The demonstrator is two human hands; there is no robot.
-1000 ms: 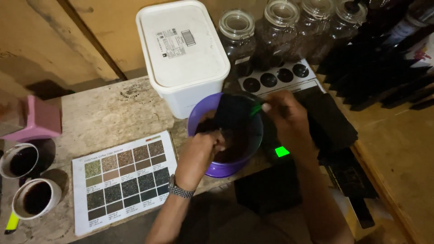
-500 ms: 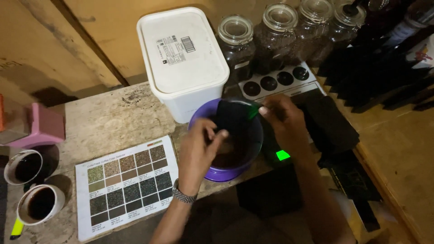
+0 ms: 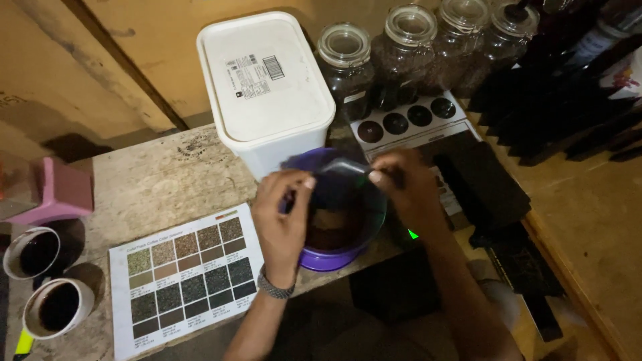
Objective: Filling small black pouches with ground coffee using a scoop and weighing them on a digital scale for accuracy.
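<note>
Holding a dark pouch stretched between them, the left hand and right hand each keep a pinching grip on one upper corner, directly above the purple bowl of dark brown contents on the bench. A white lidded tub stands just behind the bowl, and a colour chart lies to its left beside two cups.
</note>
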